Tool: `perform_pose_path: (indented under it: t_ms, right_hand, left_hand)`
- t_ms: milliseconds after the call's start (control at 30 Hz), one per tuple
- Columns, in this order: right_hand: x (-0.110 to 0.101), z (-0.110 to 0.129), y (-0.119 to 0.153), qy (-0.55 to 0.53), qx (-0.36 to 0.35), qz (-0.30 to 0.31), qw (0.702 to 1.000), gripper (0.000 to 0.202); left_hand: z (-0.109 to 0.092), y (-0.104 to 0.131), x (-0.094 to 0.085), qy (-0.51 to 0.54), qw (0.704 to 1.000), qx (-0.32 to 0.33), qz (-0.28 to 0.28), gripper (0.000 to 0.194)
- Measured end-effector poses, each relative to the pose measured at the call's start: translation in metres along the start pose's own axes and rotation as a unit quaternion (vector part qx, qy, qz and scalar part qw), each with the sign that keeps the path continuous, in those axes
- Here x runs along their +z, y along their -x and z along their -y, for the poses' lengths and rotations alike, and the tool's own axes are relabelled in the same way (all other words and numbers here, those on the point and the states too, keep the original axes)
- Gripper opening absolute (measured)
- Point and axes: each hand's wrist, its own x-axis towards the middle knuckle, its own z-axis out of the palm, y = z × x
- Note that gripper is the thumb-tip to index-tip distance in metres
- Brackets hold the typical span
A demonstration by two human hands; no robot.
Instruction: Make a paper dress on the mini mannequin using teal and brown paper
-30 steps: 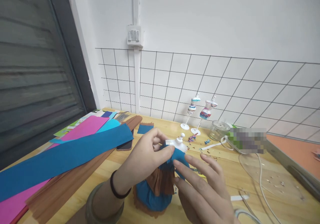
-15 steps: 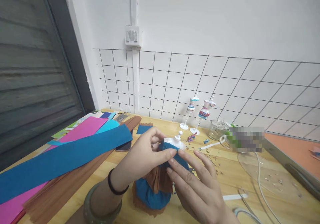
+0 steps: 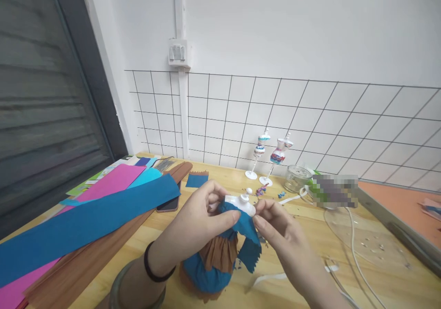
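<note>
A small white dress form (image 3: 242, 203) with a round neck knob stands in front of me, dressed in crepe paper. My left hand (image 3: 208, 214) is closed around its left shoulder side, the thumb pressing a blue crepe paper strip (image 3: 251, 249) across its chest. At the other shoulder, my right hand (image 3: 280, 228) pinches the upper edge of that strip between thumb and forefinger. The strip's zigzag-cut end hangs loose below. Under it sit a pleated brown ruffle (image 3: 219, 254) and a puffed blue skirt (image 3: 206, 274) with a brown hem.
Long blue (image 3: 103, 226), pink and brown crepe paper sheets lie on the left, over a phone (image 3: 168, 203). Behind stand two decorated dress forms (image 3: 277, 155) and a glass jar (image 3: 297, 178). Paper scraps, a white strip and a cable (image 3: 356, 244) lie on the right.
My right hand has gone from flattened fingers against the blue strip to a pinch at the right shoulder. The strip's end now hangs down in view. My left hand keeps its hold.
</note>
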Motion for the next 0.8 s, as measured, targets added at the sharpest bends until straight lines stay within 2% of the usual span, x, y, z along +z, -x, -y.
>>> perform_pose_path:
  t_ms: [100, 167, 333, 467, 600, 700, 800]
  right_hand:
    - [-0.004, 0.001, -0.003, -0.065, 0.075, 0.067, 0.993, 0.029]
    - [-0.008, 0.003, -0.004, -0.079, 0.105, 0.086, 0.988, 0.031]
    - [-0.018, 0.008, -0.004, -0.042, 0.155, 0.13, 0.978, 0.036]
    - [-0.02, 0.014, 0.001, 0.06, 0.087, 0.073, 0.992, 0.027]
    - [-0.017, 0.024, 0.008, 0.217, -0.002, 0.019, 0.976, 0.023]
    - [-0.014, 0.029, 0.012, 0.263, -0.062, 0.0, 0.963, 0.019]
    - [-0.013, 0.03, 0.014, 0.267, -0.092, -0.003, 0.959, 0.016]
  left_hand:
    - [0.004, 0.0, 0.0, 0.023, 1.0, 0.001, 0.012, 0.022]
    - [0.005, -0.001, 0.001, 0.041, 0.999, -0.002, 0.014, 0.025]
    - [0.006, -0.001, 0.004, 0.056, 0.998, -0.004, 0.022, 0.029]
    - [0.004, -0.001, 0.006, 0.043, 0.999, -0.004, 0.024, 0.028]
    - [0.003, 0.0, 0.008, 0.027, 0.999, 0.006, 0.02, 0.024]
    - [0.003, 0.0, 0.009, 0.025, 0.999, 0.015, 0.015, 0.023]
    - [0.004, -0.001, 0.009, 0.018, 1.0, 0.019, 0.012, 0.022]
